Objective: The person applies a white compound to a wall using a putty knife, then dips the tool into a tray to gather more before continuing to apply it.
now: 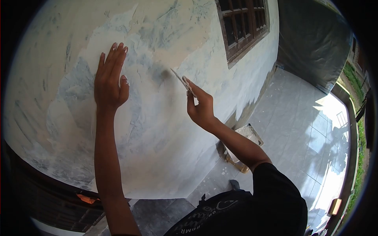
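Note:
Patchy white and cream filler with bluish-grey smears covers the wall [157, 129] in front of me. Flat against it on the left lies my left hand [109, 80], fingers stretched upward and the thumb apart, holding nothing. My right hand [201, 107] grips a thin putty knife [181, 80] coated with pale filler, thumb on one side and fingers on the other. The blade's edge points up and left, close to the wall, and its shadow falls just beside it. Part of the handle is hidden in my grip.
A brown-framed window [246, 29] is set in the wall at upper right. Below my right forearm stands a white-smeared container [252, 135] on the grey tiled floor [275, 106]. A dark sheet [315, 39] hangs at the far end. Sunlit tiles and grass lie to the right.

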`<state>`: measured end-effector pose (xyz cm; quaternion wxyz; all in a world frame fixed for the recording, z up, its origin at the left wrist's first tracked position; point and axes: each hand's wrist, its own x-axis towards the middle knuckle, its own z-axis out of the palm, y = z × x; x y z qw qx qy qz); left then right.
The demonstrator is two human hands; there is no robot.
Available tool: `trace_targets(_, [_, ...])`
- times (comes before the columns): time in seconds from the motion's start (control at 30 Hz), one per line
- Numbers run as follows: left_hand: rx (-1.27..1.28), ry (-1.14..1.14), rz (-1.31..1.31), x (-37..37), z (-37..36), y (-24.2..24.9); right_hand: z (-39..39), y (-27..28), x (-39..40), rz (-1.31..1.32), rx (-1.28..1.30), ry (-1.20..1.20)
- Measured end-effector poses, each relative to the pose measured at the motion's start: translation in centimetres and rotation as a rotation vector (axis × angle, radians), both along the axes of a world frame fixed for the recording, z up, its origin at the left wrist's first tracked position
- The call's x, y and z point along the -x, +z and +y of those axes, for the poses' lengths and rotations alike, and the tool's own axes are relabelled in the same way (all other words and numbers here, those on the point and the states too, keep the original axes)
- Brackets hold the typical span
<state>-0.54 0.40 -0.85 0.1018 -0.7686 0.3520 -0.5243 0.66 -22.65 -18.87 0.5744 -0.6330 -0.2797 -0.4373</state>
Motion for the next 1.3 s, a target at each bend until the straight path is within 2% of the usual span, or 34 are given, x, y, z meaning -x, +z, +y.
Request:
trace_targets(0.13, [0.001,-0.003,-0.011,-0.1,-0.2,0.0,-4.5,6.0,-9.0,-0.073,-0.162,-0.415])
trace_targets(0.17, [0.0,-0.006,-0.017,-0.1,-0.2,0.0,-4.9,7.3,-11.7,-0.226,-0.154,-0.508])
trace_targets(0.27, [-0.002,-0.006,-0.008,-0.1,-0.2,-0.1,-2.7,9.1,-12.9,-0.132,-0.053,-0.507])
trace_targets(0.33, [0.003,0.0,-0.014,0.0,-0.2,0.0,0.8,7.5,-9.5,-0.27,0.082,-0.42])
trace_targets(0.4, [0.006,-0.014,-0.015,0.1,-0.4,0.2,3.6,4.0,-2.8,-0.249,0.247,-0.221])
trace_targets(0.47, [0.007,-0.019,-0.01,0.3,-0.4,0.1,4.4,0.4,2.5,-0.258,0.264,0.047])
trace_targets(0.57, [-0.003,0.001,-0.001,0.3,-0.3,0.0,1.8,0.3,2.5,-0.231,0.137,0.055])
trace_targets(0.63, [-0.016,0.004,0.003,0.2,-0.3,0.1,-0.9,3.1,-1.2,-0.101,-0.051,-0.059])
trace_targets(0.7, [-0.014,0.003,-0.002,0.1,-0.4,0.1,-3.2,6.1,-6.0,-0.118,-0.143,-0.266])
trace_targets(0.73, [-0.013,-0.002,-0.011,0.1,-0.5,0.1,-3.9,7.3,-7.8,-0.052,-0.16,-0.315])
trace_targets(0.77, [-0.012,-0.005,-0.014,0.1,-0.5,0.2,-4.0,8.1,-9.9,-0.191,-0.155,-0.413])
trace_targets(0.87, [-0.017,0.0,0.008,0.1,-0.5,0.0,-0.8,8.7,-10.0,-0.151,-0.071,-0.418])
trace_targets(0.93, [-0.018,-0.006,-0.01,-0.1,-0.3,0.1,3.8,6.2,-6.5,-0.298,0.061,-0.404])
trace_targets(1.0, [0.004,-0.075,0.001,0.1,-0.3,0.2,5.9,3.0,0.2,-0.275,0.24,-0.171])
trace_targets(1.07, [0.032,-0.142,0.01,0.1,-0.2,0.0,6.4,-0.9,4.4,-0.161,0.207,0.108])
trace_targets(1.17, [0.067,-0.167,0.027,0.1,-0.6,-1.1,4.2,-3.3,7.5,-0.025,0.1,0.103])
trace_targets(1.23, [0.142,-0.216,0.098,0.2,-1.9,-2.9,2.2,-4.6,6.8,0.129,-0.035,0.009])
trace_targets(1.27, [0.155,-0.221,0.133,0.2,-2.6,-3.7,0.8,-4.6,6.7,0.209,-0.125,0.043])
trace_targets(1.3, [0.171,-0.237,0.161,0.0,-3.2,-4.6,-0.6,-4.5,6.4,0.247,-0.13,-0.024])
